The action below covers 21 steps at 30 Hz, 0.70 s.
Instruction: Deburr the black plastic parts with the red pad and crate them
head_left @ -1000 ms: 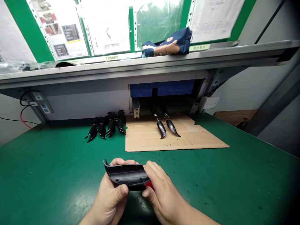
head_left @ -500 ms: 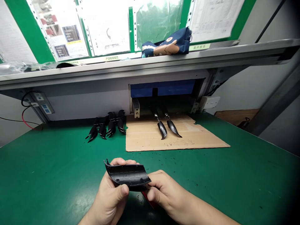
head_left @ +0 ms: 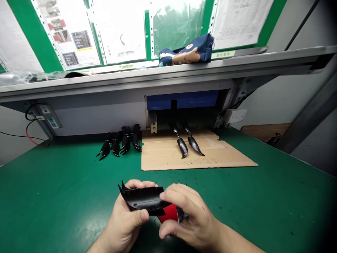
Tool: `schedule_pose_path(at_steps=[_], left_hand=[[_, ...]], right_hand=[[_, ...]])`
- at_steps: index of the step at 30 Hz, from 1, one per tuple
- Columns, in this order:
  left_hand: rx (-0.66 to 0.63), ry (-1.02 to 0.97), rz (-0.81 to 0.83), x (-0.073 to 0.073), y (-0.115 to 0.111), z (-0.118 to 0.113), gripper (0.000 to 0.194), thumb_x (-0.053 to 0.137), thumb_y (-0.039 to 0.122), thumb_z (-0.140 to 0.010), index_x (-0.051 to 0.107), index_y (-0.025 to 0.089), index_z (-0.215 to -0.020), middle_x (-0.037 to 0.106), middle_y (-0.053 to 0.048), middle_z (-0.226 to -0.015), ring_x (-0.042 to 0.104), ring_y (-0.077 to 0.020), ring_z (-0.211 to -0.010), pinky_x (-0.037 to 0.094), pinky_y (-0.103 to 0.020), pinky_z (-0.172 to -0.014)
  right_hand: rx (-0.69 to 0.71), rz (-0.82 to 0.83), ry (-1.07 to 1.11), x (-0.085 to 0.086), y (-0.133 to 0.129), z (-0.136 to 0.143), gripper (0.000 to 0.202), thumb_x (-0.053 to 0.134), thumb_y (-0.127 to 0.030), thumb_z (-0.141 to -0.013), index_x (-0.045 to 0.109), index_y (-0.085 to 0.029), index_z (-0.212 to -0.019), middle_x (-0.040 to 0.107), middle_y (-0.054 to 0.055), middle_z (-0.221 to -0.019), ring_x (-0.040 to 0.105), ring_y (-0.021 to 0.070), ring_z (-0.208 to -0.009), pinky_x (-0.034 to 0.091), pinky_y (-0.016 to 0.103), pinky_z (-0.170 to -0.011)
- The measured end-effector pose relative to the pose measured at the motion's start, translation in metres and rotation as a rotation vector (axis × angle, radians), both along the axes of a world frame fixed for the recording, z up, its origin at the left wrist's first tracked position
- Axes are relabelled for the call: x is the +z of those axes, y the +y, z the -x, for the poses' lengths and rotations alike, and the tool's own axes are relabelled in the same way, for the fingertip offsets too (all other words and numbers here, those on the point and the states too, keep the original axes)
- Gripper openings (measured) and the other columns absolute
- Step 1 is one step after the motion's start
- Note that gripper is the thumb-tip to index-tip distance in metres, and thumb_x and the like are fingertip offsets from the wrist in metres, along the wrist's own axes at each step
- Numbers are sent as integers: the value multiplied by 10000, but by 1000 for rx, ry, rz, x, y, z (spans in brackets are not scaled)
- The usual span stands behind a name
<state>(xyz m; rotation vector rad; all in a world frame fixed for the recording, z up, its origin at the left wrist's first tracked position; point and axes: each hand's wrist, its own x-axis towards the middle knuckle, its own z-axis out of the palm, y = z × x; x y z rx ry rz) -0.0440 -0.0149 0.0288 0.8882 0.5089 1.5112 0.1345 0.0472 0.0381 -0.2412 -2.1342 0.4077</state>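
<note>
A black curved plastic shell (head_left: pixel 144 199), pointed at its left end, is held hollow side up in my left hand (head_left: pixel 126 214). The thumb of that hand presses along the near edge, and its fingers wrap the far side. My right hand (head_left: pixel 193 214) is at the shell's right end, a fingertip touching the inside there. Its thumb stands apart from the fingers. Behind and below the shell shows a red object (head_left: pixel 170 212) with blue bits by my right palm; the hand partly hides it, and I cannot make out its kind.
Several black curved parts (head_left: pixel 126 140) lie in joined pairs on the green table (head_left: pixel 65 189). Two glossy ribbed parts (head_left: pixel 182 147) rest on a cardboard sheet (head_left: pixel 163 158) under a blue-edged opening. A shelf (head_left: pixel 105 84) across the back carries a dark blue pouch (head_left: pixel 188 52).
My right hand has loosened from the shell's end and risen, with thumb and fingers spread. More of the red object shows. The left hand has tilted the shell slightly.
</note>
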Motion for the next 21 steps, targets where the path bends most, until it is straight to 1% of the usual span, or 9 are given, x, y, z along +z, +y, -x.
schedule_pose_path(at_steps=[4,7,10,13,15,18,21], left_hand=[[-56,7,20,-1,0,-1,417,809,225,-705,587,276,-1054,600,-39,-1154,515,-224,-1154,416,-342,-993],[-110,-43,57,-2,2,-1,444,799,219,-715,580,263,-1099,581,-68,-1202,494,-241,-1190,373,-369,-1031],[-149,-98,77,-2,4,1,459,780,234,-739,557,241,-1141,553,-110,-1248,482,-270,-1211,322,-408,-1058],[-167,-129,73,0,5,2,447,737,263,-784,532,211,-1178,510,-153,-1297,478,-309,-1215,331,-444,-1039],[-163,-141,71,3,6,2,388,693,265,-823,532,194,-1169,502,-164,-1301,478,-318,-1215,359,-441,-1009],[-137,-150,64,5,6,-3,343,671,273,-842,537,181,-1144,551,-165,-1230,536,-296,-1146,390,-428,-971],[-105,-146,48,2,6,-10,444,723,354,-794,537,181,-1158,572,-167,-1191,556,-296,-1112,383,-462,-975]], right_hand=[[-3,31,-58,1,0,0,238,482,-425,-1016,532,-205,-1091,541,23,-793,477,167,-692,344,281,-644],[-4,70,-75,1,1,-1,243,415,-402,-1040,551,-202,-1007,543,22,-783,478,169,-686,335,280,-634],[-49,99,-60,0,2,-2,242,402,-381,-1045,542,-202,-963,553,17,-784,480,168,-670,339,281,-631],[-106,91,-7,-1,2,-2,203,419,-338,-1040,540,-205,-946,563,7,-776,485,164,-653,362,275,-621],[-118,80,14,-1,4,-3,182,432,-319,-1034,549,-210,-946,579,7,-798,515,164,-671,397,266,-620],[-126,28,4,-2,10,-6,188,475,-379,-1015,570,-222,-972,608,12,-854,576,166,-714,462,246,-622],[-156,-80,-7,-7,20,-11,273,555,-509,-951,608,-247,-1009,643,4,-881,623,169,-719,513,222,-604]])
